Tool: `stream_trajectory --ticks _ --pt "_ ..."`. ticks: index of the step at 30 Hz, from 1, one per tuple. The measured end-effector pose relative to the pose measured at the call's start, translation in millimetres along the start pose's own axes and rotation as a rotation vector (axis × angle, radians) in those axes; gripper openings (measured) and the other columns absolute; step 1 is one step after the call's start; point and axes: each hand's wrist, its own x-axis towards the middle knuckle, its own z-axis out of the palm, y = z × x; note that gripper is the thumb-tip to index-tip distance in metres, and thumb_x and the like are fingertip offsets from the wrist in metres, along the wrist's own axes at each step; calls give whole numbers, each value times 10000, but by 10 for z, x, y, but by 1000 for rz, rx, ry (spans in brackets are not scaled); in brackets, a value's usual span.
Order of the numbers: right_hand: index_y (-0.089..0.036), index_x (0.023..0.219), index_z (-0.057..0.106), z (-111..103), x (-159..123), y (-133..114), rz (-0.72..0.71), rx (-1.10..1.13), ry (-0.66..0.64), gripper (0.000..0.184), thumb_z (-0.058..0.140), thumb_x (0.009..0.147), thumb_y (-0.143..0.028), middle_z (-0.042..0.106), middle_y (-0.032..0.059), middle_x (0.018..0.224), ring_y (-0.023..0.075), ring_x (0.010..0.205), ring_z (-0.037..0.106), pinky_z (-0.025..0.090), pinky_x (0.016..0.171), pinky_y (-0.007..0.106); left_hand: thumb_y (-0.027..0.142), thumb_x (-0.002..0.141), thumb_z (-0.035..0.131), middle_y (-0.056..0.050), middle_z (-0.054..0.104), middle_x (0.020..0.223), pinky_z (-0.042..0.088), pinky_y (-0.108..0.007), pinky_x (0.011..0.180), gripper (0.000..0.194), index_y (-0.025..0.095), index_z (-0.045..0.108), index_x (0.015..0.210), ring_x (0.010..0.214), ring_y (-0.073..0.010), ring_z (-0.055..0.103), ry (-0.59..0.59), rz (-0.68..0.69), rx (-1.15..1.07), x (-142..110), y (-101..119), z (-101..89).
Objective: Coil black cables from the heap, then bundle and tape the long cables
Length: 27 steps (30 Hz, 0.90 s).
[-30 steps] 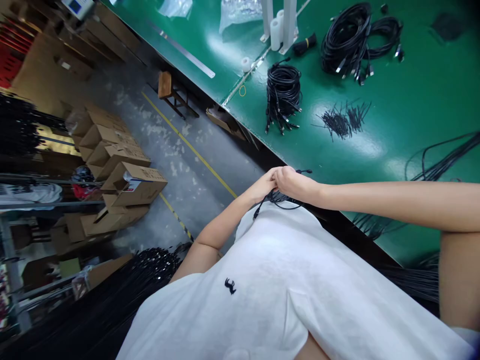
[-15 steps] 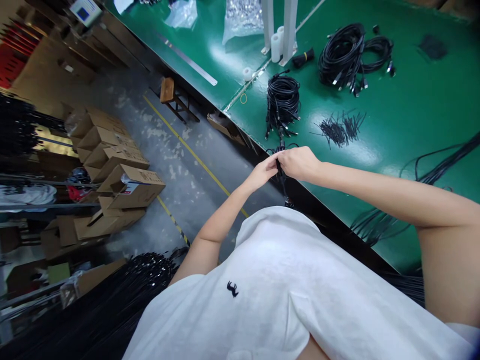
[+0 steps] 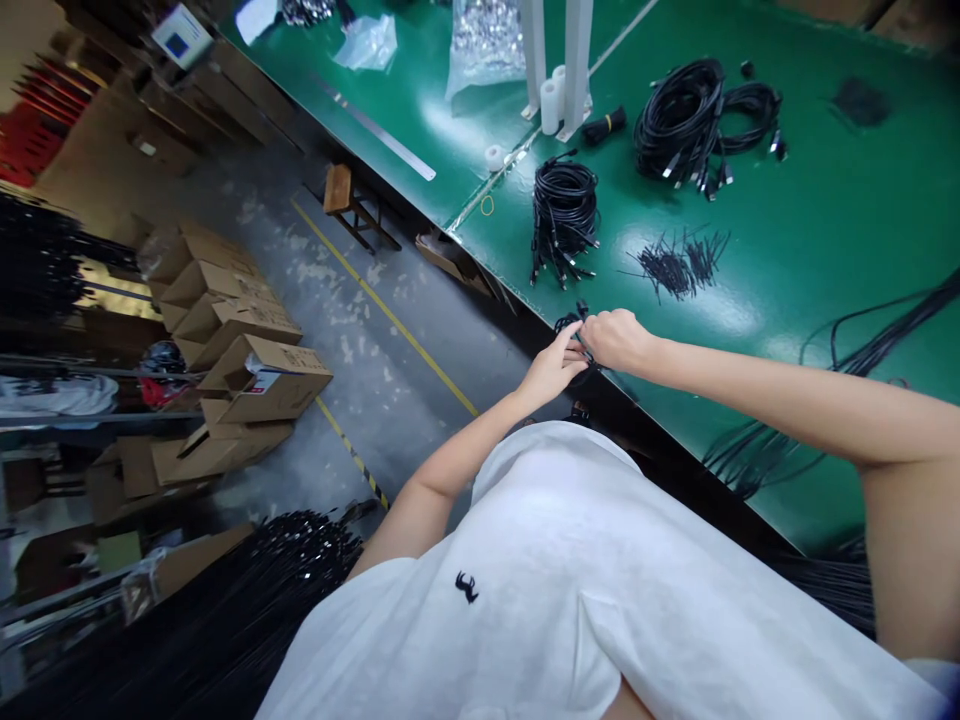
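At the near edge of the green table, a small black cable coil (image 3: 567, 321) is held between my two hands. My left hand (image 3: 553, 370) is closed on it from the left, fingers partly hiding it. Fingers curled, my right hand (image 3: 619, 341) pinches the cable from the other side and touches my left fingertips. Just beyond them lies a pile of coiled black cables (image 3: 564, 205) with metal plugs. To its right is a scatter of short black ties (image 3: 679, 263).
Larger cable coils (image 3: 679, 120) lie further back, near a white post (image 3: 575, 70) and white rolls (image 3: 550, 107). A steel ruler (image 3: 386, 137) rests on the left table part. Loose cables (image 3: 885, 340) spread on the right. Cardboard boxes (image 3: 266, 378) and a wooden stool (image 3: 339, 190) stand on the floor.
Both hands have moved slightly right and toward me, away from the cable pile. The held cable now shows as a small coil beside my left fingers.
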Motion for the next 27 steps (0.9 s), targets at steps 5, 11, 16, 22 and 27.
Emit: stream_trajectory --ticks 5,11,16,22,27 --pt "-22 993 666 65 -51 -92 -239 -55 134 356 327 916 -102 661 211 917 255 834 594 285 629 329 199 824 637 -161 600 1310 324 -462 1124 575 199 523 1388 1315 -325 479 -72 155 334 125 -87 -241" --pt "-39 979 668 68 100 34 -82 -6 81 300 390 889 -107 661 204 937 248 835 592 278 629 317 209 881 563 -175 616 1293 364 -477 1085 548 176 460 1418 1269 -317 524 118 -167 189 144 -78 244" --pt "-38 971 682 256 71 244 -47 -62 -62 304 394 902 -103 666 200 981 257 898 605 286 652 313 270 856 621 -133 642 1276 435 -383 1054 388 163 626 1230 1161 -250 610 -308 -38 -36 -116 108 282" --pt "-49 1004 674 278 -53 145 -160 -45 30 336 356 930 -129 664 190 957 249 849 607 297 641 326 213 800 695 -136 609 1330 311 -451 1159 371 179 640 1165 1355 -295 464 8 119 217 55 64 -273" --pt "-55 1017 671 157 30 105 -69 45 39 285 428 909 -157 668 194 1002 249 904 621 327 661 315 306 852 665 -133 681 899 417 -439 1007 155 165 619 895 1088 -320 636 15 -158 167 161 -69 138"
